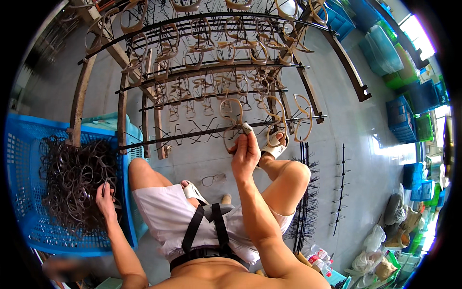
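My right hand (pixel 246 155) pinches a beige eyeglass frame (pixel 231 111) at the lowest black rod (pixel 192 133) of a rack. Something whitish covers one of its fingertips. Two more beige frames, one being a light frame (pixel 303 118), hang farther right on that rod, while bare wire hooks line its left part. At the left, my left hand (pixel 105 200) is closed at the edge of a pile of dark eyeglass frames (pixel 72 183). A dark frame part shows at its fingertips. The pile lies in a blue plastic basket (pixel 21 192).
Above, the wooden rack (pixel 79 96) carries several rods hung with beige frames. One loose eyeglass frame (pixel 213 179) lies on the grey floor between my feet. Spare hooked rods (pixel 341 188) lie at the right. Blue crates (pixel 402 120) and plastic bags (pixel 370 250) line the right side.
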The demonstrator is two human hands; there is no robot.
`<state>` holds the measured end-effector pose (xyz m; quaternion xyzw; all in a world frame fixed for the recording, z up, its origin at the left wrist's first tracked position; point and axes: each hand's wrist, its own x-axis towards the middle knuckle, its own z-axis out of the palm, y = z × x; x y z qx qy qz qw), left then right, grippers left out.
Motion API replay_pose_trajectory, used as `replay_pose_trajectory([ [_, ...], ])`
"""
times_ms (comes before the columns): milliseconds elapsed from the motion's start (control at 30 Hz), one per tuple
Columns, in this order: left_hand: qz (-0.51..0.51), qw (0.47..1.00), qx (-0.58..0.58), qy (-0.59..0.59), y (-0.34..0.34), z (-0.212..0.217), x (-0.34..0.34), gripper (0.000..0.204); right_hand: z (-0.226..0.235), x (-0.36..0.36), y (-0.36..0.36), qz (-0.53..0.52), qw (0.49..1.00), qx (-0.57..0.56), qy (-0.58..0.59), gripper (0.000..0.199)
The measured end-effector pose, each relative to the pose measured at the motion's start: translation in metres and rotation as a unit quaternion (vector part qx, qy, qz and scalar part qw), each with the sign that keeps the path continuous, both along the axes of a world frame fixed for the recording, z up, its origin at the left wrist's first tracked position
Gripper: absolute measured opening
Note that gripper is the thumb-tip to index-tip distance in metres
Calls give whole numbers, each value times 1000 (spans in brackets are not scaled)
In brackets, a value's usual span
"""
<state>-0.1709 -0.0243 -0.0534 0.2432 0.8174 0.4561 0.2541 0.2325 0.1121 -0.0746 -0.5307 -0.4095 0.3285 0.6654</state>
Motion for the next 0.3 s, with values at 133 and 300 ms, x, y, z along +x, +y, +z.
replay_pose_trajectory([
  [133, -63, 998, -20, -20, -3, 6, 2, 27, 1, 0, 2, -20, 999, 6, -41, 23],
  [300, -114, 993, 9, 12, -9, -6, -7, 30, -5, 12, 7, -16, 999, -2, -40, 22],
])
